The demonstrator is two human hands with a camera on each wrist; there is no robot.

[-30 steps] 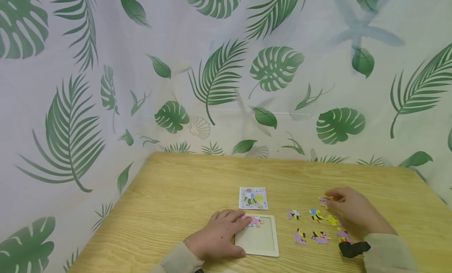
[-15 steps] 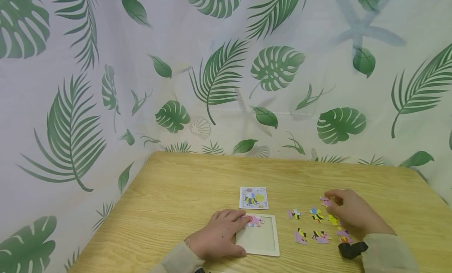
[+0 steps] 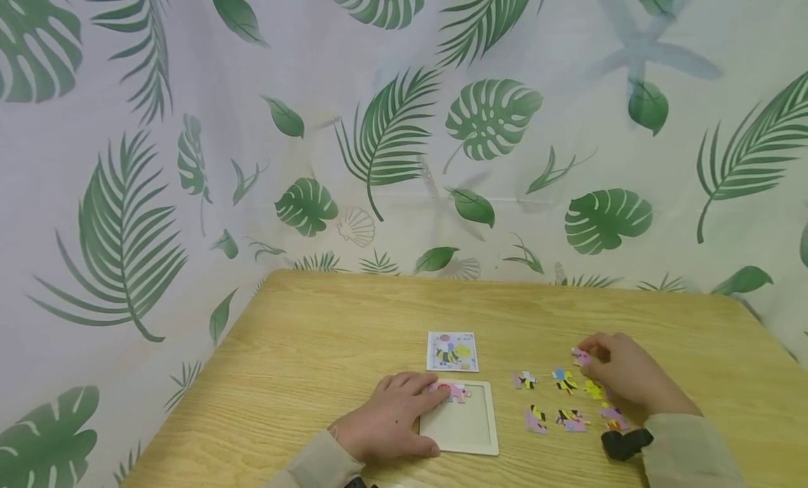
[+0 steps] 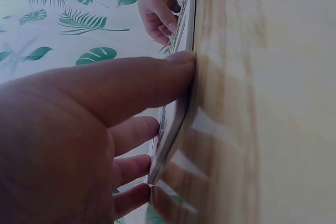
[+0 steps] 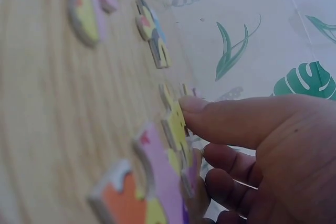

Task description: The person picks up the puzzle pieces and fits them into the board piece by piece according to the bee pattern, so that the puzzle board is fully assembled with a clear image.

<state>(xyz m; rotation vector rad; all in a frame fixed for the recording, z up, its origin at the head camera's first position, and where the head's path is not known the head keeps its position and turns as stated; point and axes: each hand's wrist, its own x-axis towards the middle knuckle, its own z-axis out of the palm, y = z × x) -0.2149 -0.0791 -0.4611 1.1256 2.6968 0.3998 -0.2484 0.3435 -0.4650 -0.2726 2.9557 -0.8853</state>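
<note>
In the head view my left hand rests over the left side of a white puzzle tray, its fingers extended and its index fingertip on a pink puzzle piece in the upper left corner. In the left wrist view the thumb touches the tray's edge. Off to the right, my right hand pinches another pink puzzle piece between thumb and index finger; part of it is hidden by the fingers. Below that hand lies a yellow puzzle piece, close by the thumb in the right wrist view.
Several more pieces lie in two loose rows, among them a blue and yellow piece and a pink and black one. A bee picture card lies behind the tray. The wooden table meets a leaf-patterned curtain.
The pink piece at my right fingertips has turned and shifted slightly, the fingers moving with it. My left hand and the tray stay in place.
</note>
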